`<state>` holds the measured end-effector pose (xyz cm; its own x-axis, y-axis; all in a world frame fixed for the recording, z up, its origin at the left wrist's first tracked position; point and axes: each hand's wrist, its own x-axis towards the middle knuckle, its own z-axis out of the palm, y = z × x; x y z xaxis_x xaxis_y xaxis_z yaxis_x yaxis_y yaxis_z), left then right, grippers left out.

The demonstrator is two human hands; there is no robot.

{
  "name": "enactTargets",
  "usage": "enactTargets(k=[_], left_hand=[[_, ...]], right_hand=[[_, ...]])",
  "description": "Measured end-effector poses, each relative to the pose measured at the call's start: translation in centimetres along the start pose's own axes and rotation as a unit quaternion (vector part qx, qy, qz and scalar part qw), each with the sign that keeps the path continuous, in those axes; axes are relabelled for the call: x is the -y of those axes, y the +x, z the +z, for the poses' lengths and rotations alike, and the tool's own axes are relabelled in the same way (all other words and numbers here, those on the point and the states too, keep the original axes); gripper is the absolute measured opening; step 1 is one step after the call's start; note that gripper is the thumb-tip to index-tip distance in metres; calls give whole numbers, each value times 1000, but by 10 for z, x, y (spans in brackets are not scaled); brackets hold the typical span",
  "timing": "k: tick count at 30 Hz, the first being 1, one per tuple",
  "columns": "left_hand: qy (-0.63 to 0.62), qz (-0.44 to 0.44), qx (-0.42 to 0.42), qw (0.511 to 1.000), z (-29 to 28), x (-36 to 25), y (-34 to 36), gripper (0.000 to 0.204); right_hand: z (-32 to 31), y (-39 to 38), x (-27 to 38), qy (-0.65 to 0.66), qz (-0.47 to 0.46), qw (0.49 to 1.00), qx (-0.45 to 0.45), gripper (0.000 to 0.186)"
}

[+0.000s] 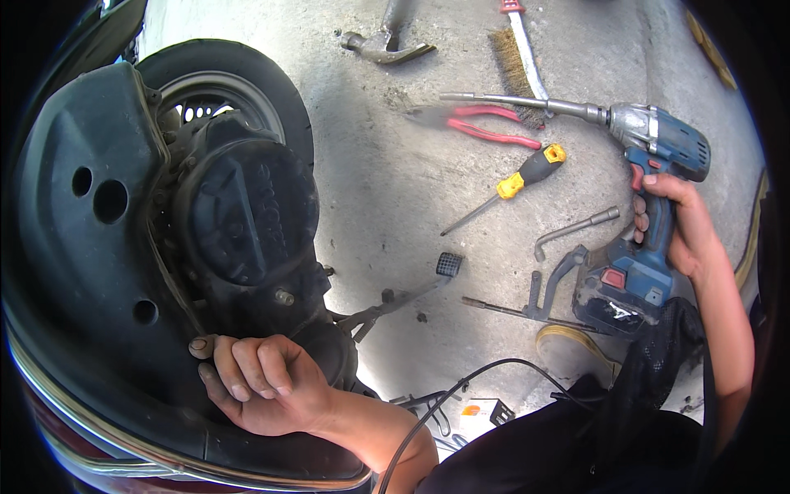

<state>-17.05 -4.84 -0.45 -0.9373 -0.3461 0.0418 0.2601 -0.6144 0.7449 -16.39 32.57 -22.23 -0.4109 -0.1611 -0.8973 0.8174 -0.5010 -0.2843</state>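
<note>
My right hand [690, 226] is wrapped round the handle of a blue cordless impact wrench [673, 152], a finger near its red trigger. A long metal extension [568, 107] points left from its nose. My left hand [267, 383] is closed, fingers curled, over the lower part of a scooter's black plastic cover [78, 255]. Whatever those fingers may hold is hidden. Above that hand sits the round dark engine cover [247, 218], with a bolt head [284, 297] below it. The scooter's wheel [276, 90] is behind.
On the concrete lie a claw hammer [383, 49], a wire brush [518, 62], red-handled pliers [494, 123], a yellow-and-black screwdriver [514, 179] and an L-shaped socket wrench [576, 230]. A pedal lever [403, 300] juts from the scooter. A black cable [469, 379] crosses near my left arm.
</note>
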Motion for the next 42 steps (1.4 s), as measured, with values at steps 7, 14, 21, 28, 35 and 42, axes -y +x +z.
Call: enactTargets(k=[7,14,21,28,35,42], left_hand=[[23,-23,-2,999,-1,0,0,40],[30,-18,18,999,-5,-2,-2,54],[3,-19,16,1000,-4,-3,-1,59],[12,-47,11,999,-9,-2,-4,58],[96,-65,-62,991,-29,9,-44,31],[290,58,-255,921,-24,15,-86,23]], right_hand=[[1,-13,-6,-106,-113,984,-88,34],[4,-45,30,-678,-229,680,-159,39],[122,-52,83,-401,-452,791,95,52],[242,-62,108,-309,-381,726,482,69],[291,-66,65,-171,-369,758,510,69],[304,-63,76,-158,-311,816,460,64]])
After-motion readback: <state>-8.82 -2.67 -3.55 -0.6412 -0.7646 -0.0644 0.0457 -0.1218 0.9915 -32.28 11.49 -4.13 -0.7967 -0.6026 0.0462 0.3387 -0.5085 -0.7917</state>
